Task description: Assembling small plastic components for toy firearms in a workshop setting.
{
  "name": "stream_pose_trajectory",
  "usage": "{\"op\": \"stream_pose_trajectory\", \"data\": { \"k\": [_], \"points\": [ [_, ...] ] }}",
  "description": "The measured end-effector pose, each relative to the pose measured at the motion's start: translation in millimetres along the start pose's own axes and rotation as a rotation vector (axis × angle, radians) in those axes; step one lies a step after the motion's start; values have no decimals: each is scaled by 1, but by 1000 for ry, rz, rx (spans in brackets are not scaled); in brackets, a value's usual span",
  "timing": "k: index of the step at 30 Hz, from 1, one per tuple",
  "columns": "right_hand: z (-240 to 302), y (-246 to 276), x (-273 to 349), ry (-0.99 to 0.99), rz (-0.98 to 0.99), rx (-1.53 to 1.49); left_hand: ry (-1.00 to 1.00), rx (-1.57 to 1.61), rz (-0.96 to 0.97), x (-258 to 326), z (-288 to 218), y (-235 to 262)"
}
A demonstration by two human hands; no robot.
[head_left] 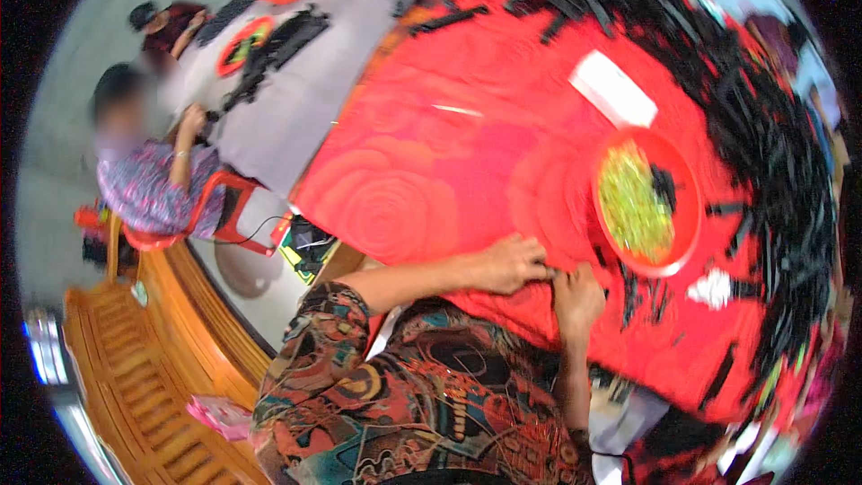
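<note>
My left hand and my right hand are close together over the near edge of the red cloth. Both have bent, pinched fingers. A small dark bit shows between their fingertips, too blurred to name. Just right of the hands stands a red basin with many small yellow-green pieces and a black piece in it. Thin black strips lie on the cloth beside my right hand.
Long black strips are heaped along the table's far and right edges. A white box lies beyond the basin; a crumpled white thing lies near it. At left, a person sits at a grey table. A wooden bench stands lower left.
</note>
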State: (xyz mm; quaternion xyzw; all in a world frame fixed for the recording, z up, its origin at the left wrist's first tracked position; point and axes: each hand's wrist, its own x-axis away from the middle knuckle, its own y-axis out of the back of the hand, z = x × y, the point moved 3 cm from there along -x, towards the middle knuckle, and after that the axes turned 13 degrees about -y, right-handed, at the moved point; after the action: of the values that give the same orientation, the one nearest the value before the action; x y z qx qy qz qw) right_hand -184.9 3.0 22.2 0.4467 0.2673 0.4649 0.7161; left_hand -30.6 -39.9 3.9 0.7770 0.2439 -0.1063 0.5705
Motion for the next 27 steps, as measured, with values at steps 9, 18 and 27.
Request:
{"op": "stream_pose_trajectory", "data": {
  "k": [9,18,27],
  "points": [
    [4,5,3,-22,-5,-28,75,-70,-13,2,-13,-5],
    [-3,12,11,-38,37,-18,89,6,50,-6,-23,-5],
    [-5,10,15,-16,-4,-29,316,38,149,-39,-12,-9]
  ]
}}
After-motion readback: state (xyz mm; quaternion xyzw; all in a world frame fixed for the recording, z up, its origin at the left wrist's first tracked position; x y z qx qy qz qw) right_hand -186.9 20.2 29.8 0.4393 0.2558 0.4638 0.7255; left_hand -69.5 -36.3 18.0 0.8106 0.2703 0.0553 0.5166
